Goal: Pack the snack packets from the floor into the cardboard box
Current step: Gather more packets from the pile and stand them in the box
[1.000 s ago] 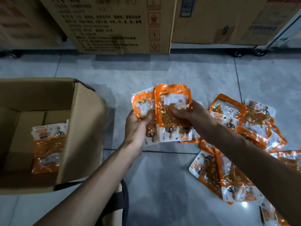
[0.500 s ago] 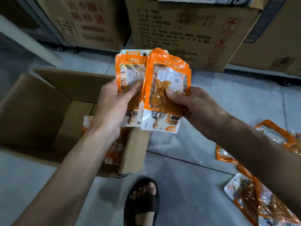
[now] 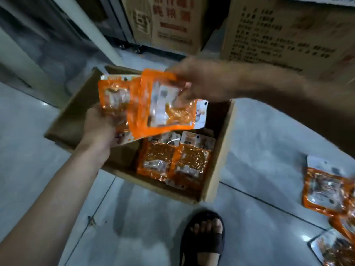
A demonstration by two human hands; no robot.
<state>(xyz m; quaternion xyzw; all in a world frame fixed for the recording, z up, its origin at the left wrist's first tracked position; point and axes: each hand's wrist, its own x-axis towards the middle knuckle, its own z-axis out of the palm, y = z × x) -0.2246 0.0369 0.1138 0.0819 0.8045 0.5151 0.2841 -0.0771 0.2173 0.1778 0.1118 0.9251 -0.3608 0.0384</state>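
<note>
Both hands hold a fanned bunch of orange snack packets right above the open cardboard box. My left hand grips the bunch from below at its left side. My right hand grips the front packet from above, blurred by motion. Two packets lie flat side by side on the box's bottom. More orange packets lie on the floor at the right edge, partly cut off.
Large printed cardboard cartons stand behind the box, with a dolly's wheels beneath one. A white post slants at the upper left. A foot in a black sandal stands on the grey tiles just in front of the box.
Both hands have carried the bunch of packets left from the floor pile to above the box. The view has swung left and down, so the box's inside now shows.
</note>
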